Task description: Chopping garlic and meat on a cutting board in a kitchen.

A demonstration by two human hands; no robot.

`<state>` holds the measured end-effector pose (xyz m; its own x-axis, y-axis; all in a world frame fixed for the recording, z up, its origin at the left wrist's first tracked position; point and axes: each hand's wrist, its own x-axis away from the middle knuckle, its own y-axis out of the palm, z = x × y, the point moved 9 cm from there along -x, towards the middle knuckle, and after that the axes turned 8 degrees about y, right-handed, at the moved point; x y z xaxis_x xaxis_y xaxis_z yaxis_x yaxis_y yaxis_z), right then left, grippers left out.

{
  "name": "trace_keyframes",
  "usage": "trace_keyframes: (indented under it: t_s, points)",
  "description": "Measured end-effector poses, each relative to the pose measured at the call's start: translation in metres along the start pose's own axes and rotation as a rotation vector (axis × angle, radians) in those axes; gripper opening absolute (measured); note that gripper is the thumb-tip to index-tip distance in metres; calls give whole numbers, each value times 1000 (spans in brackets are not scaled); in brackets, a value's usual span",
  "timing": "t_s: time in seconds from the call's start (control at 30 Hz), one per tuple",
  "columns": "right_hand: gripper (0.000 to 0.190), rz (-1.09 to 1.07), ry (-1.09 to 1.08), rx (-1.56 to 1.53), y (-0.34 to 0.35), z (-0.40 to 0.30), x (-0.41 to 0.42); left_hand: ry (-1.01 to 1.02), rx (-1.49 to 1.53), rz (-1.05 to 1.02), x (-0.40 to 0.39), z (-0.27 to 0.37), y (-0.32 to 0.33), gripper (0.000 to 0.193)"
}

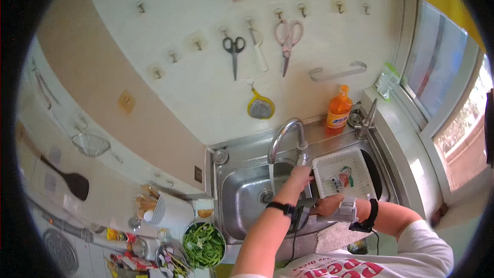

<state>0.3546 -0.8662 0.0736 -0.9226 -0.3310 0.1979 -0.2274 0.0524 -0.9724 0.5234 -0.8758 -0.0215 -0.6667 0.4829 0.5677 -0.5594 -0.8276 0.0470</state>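
Observation:
My left hand [300, 175] is at the base of the curved steel faucet [287, 125], touching it; its grip is partly hidden. A thin stream runs from the spout into the left basin of the steel sink [235, 208]. Lower right, my right hand [329, 205] is closed around the brown handle of what looks like a broad-bladed kitchen knife [305, 205]. My left forearm hides part of the blade. Just beyond the right hand, a white plastic draining basket [324, 162] sits over the right basin, with a crumpled printed plastic wrapper [343, 177] inside.
An orange dish soap bottle [339, 110] stands behind the basket. A bowl of cut greens [204, 245] and a bowl of chopped vegetables [171, 262] are left of the sink. A beige cloth [335, 237] lies along the front edge. Scissors [234, 54] hang on the wall.

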Motion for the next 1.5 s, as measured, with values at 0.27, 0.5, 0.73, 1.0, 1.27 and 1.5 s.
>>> trace_keyframes:
  t_s: [0.27, 0.5, 0.73, 1.0, 1.27, 1.5]
  points:
    - [33, 64, 106, -253, -17, 13, 44, 390, -498, -288, 21, 43, 60, 59]
    - [24, 224, -29, -305, -1, 43, 63, 426, -1581, -44, 163, 81, -44, 29]
    - [55, 129, -23, -646, 5, 62, 28, 635, -1223, 658, 314, 46, -203, 44]
    - [49, 95, 382, -1110, -18, 3, 19, 555, -1013, 1038, 614, -78, -331, 36]
    - [71, 313, -14, -978, -99, -218, -1, 452, -1295, 1067, 865, -113, -272, 31]
    - [55, 14, -313, -541, -62, -493, -33, 888, -1107, 1183, 988, -133, -217, 15]
